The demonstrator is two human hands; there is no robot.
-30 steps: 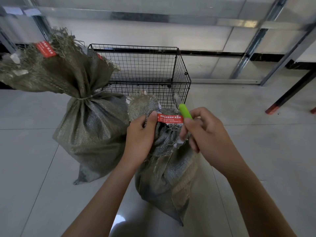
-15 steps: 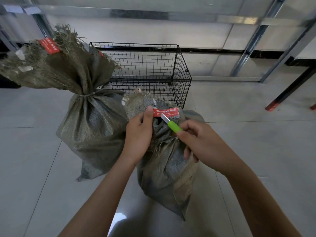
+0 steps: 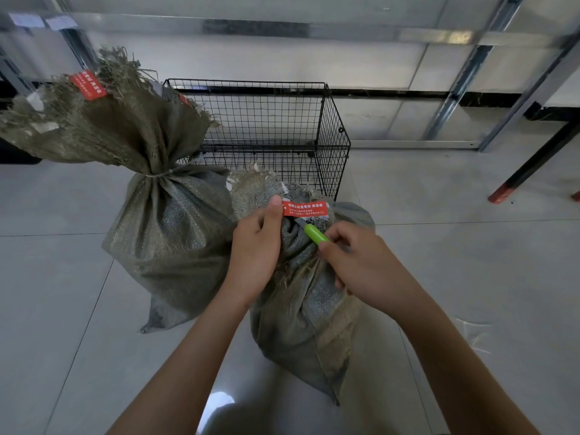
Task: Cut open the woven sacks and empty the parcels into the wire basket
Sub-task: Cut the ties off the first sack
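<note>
While the wire basket (image 3: 332,146) stands at 12 o'clock, the near sack (image 3: 307,302) sits just in front. Left hand (image 3: 255,246) pinches its neck; right hand (image 3: 361,265) grips the green cutter (image 3: 315,235), pointing 10 o'clock at the neck

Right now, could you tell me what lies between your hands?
Head view: the bunched neck of the near sack, between left hand and right hand; the green cutter points into it.

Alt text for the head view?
A person's left hand pinches the neck of a woven sack beside its red label while the right hand holds a green cutter to it. A second, tied sack and a wire basket stand behind.
</note>
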